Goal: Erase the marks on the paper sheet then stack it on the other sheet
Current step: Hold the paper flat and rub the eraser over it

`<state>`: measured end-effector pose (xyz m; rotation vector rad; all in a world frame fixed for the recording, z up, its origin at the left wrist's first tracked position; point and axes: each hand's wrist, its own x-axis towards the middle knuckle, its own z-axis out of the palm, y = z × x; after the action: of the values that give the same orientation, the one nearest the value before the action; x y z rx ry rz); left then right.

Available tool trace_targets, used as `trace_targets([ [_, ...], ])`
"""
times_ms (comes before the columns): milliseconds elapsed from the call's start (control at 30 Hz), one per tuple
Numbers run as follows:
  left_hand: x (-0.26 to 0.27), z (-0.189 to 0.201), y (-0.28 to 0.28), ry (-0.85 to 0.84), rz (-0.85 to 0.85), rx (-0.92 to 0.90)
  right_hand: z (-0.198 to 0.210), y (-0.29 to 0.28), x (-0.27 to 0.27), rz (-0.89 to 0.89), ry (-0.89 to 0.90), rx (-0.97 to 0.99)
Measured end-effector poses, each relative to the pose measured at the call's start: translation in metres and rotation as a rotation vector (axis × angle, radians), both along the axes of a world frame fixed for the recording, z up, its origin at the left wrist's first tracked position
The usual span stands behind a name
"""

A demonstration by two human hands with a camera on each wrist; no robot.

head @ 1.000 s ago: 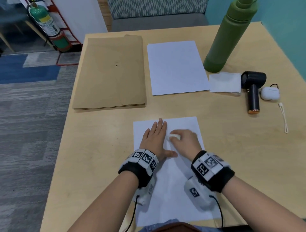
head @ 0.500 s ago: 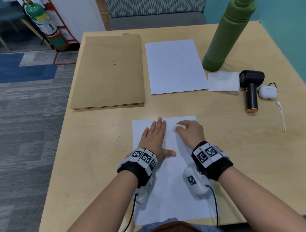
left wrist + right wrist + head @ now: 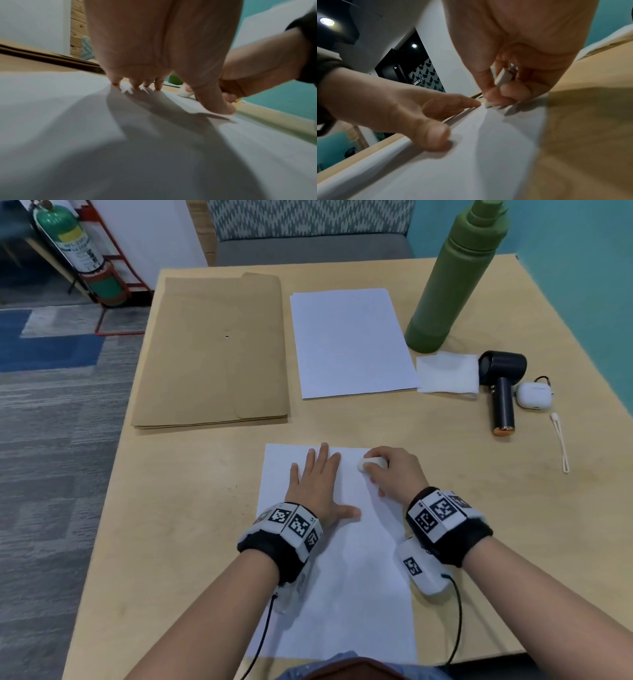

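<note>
A white paper sheet (image 3: 346, 577) lies at the table's near edge. My left hand (image 3: 317, 484) presses flat on its upper part, fingers straight and thumb out to the right. My right hand (image 3: 390, 474) grips a white eraser (image 3: 371, 464) and holds it against the sheet near the far right corner. In the right wrist view the eraser (image 3: 502, 77) is pinched between thumb and fingers, its tip on the paper sheet (image 3: 488, 155). The left wrist view shows my fingertips (image 3: 137, 87) on the sheet. A second white sheet (image 3: 349, 344) lies farther back. No marks are visible.
A brown envelope (image 3: 215, 350) lies back left. A green bottle (image 3: 455, 275) stands back right, with a white tissue (image 3: 447, 373), a black handheld fan (image 3: 501, 392), a white earbud case (image 3: 533, 395) and a white strap (image 3: 560, 441) to the right.
My right hand has slid the eraser away from me and to the right, towards the sheet's far right corner. The left hand has stayed flat on the sheet.
</note>
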<state>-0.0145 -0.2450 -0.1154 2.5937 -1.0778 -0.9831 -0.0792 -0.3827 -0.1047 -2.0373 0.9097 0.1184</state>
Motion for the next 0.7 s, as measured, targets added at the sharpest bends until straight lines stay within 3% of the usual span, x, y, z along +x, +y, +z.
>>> trace_targets([
  [200,-0.003,-0.008,-0.002,-0.048,-0.068,0.058,0.009,0.008,-0.011,0.369,0.102,-0.016],
  [433,0.009,-0.006,0.007,-0.04,-0.15,0.029,0.005,0.008,0.006,0.152,-0.027,-0.035],
  [633,0.008,-0.006,0.007,-0.044,-0.157,0.032,0.0,0.018,-0.024,0.464,0.131,0.005],
  [700,0.007,-0.006,0.007,-0.047,-0.157,0.038,-0.001,0.009,-0.008,0.448,0.131,-0.043],
])
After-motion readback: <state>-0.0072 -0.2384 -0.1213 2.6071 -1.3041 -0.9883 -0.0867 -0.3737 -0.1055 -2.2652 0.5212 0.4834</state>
